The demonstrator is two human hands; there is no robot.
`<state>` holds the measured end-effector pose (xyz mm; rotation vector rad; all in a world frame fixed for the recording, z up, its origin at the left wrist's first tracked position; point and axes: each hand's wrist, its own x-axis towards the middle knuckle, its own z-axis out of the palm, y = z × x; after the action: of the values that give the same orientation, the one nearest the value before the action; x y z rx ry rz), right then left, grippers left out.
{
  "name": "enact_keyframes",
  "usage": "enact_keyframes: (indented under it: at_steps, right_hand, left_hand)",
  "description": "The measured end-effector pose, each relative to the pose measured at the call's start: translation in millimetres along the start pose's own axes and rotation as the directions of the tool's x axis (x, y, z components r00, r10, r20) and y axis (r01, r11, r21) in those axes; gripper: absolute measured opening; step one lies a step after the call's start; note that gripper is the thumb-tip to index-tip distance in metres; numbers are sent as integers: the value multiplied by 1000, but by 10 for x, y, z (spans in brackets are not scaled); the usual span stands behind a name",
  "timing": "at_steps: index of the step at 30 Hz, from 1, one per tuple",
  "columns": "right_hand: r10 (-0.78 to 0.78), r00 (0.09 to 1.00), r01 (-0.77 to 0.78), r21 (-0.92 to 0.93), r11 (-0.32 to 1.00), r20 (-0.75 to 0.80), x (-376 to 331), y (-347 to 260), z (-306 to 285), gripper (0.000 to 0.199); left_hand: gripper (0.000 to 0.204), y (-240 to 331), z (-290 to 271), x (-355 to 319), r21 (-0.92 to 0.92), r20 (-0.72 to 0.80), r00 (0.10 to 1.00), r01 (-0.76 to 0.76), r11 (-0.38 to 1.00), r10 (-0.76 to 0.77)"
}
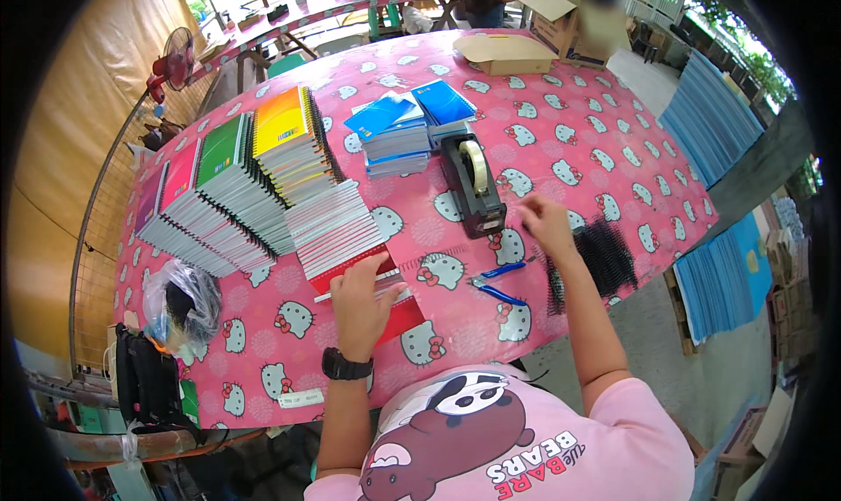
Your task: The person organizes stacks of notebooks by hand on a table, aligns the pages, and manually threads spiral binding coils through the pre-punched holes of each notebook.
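My left hand is on the red-covered notebooks, its fingers and thumb closed on the edge of one near its bound side. A thin dark spiral coil sticks out from that edge across the tablecloth toward the right. To the right of the tape dispenser, my right hand is raised with its fingertips pinched together; what they hold, if anything, is too small to make out. Under my right forearm lies a heap of black spiral coils. Blue-handled cutting pliers rest between my hands.
Stacks of spiral notebooks in purple, pink, green and yellow covers stand at the left. Blue-covered booklets sit behind them. A clear plastic bag lies at the left edge, cardboard boxes at the far side.
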<state>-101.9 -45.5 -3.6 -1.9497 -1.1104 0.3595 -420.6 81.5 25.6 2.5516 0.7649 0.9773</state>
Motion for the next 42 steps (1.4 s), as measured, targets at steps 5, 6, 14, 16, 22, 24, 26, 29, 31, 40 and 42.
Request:
enact_keyframes:
  at_steps: [5, 6, 14, 16, 22, 24, 26, 29, 31, 40, 42]
  right_hand:
    - [157, 957, -275, -591, 758, -244, -8, 526, -46, 68]
    - [330, 936, -337, -566, 753, -118, 39, 654, -51, 84]
    - [297, 954, -257, -633, 731, -44, 99, 1009, -79, 75]
    - [281, 959, -196, -643, 740, 30, 114, 1026, -127, 77]
    - [175, 976, -102, -435, 895, 131, 184, 1060, -361, 74]
    - [199, 976, -129, -513, 849, 84, 141, 934, -309, 73]
    - [86, 995, -53, -427, 903, 59, 89, 841, -274, 63]
    - [41, 986, -106, 414, 904, 162, -195, 166, -35, 55]
    - [-149, 920, -193, 751, 632, 362, -436, -176, 237, 55]
    - [-451, 479, -403, 645, 649, 753, -984, -372, 684, 58]
    - [-341, 563, -245, 546, 801, 753, -1019, -380, 747, 62]
  left_hand:
    - [25, -161, -2, -97, 91, 115, 993, 15, 996, -26]
    - [27, -75, -15, -65, 47, 77, 997, 28, 999, -31]
    - [33, -48, -46, -185, 147, 8, 1000, 9, 989, -11]
    - [28, -58, -97, -231, 170, -76, 995, 72, 983, -60]
    - [16, -189, -217, -335, 147, -56, 995, 92, 985, -84]
    - [16, -111, -287, -333, 123, -48, 997, 65, 990, -59]
    - [19, 12, -370, -319, 43, 57, 997, -45, 998, 42]
    - [18, 168, -242, -559, -23, 151, 986, -64, 998, 67]
    - [18, 181, -51, -795, -42, 219, 974, -41, 998, 49]
    - [26, 145, 232, -1115, 50, 288, 954, 71, 996, -82]
    - [26, 129, 255, -1094, 55, 272, 959, 67, 996, -80]
